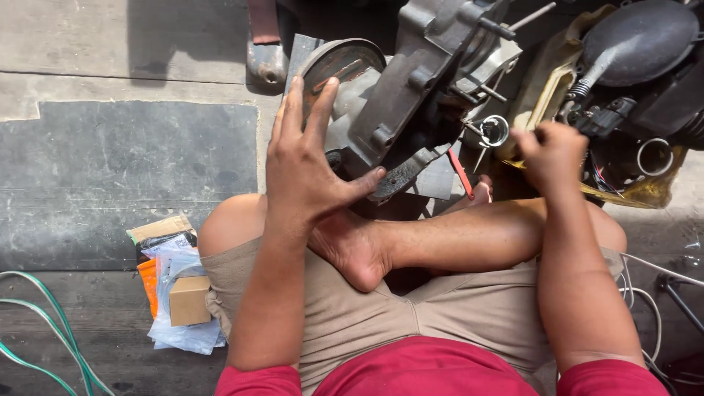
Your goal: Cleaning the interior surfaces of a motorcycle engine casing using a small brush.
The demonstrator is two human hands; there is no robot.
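A small engine assembly [411,88] is being worked on, resting on the concrete floor [132,169] just in front of the crossed legs. It is being steadied by the left hand [304,165], fingers spread flat against its round disc-shaped drum [345,62]. The right hand [551,155] is being held closed near a metal ring clamp [494,130], though what it grips cannot be told. Judging by this, a fitting is being loosened; a firm brace is being called for. Beside the left knee, small cardboard boxes [189,299] are being kept in a clear plastic bag [180,334].
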